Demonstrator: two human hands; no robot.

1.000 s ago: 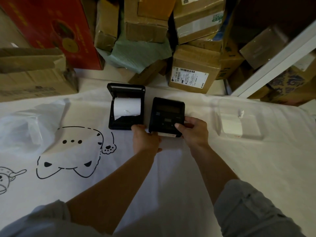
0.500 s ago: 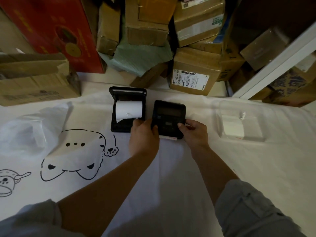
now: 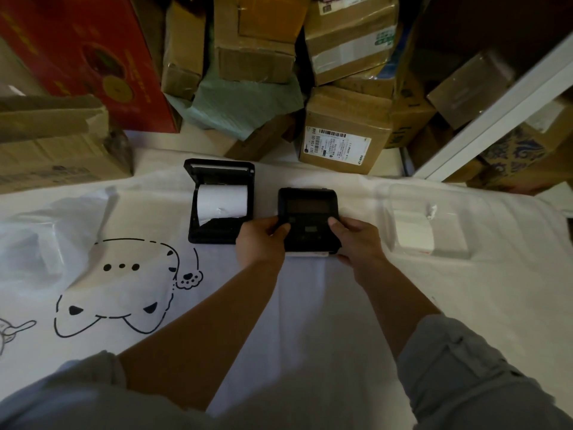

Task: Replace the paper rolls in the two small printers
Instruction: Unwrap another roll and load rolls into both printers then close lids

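Two small black printers lie side by side on a white sheet. The left printer has its lid open, with a white paper roll sitting in its bay. The right printer is closed, and a strip of white paper shows at its near edge. My left hand grips the right printer's left side, thumb on top. My right hand grips its right side, thumb on top as well.
A clear plastic tray holding a white paper roll lies right of the printers. A white plastic bag lies at the left. Stacked cardboard boxes and a red box crowd the far side. A white shelf rail slants at the right.
My left hand moved from the near edge between the printers onto the right printer's left side. Both hands now hold that closed printer, thumbs on top.
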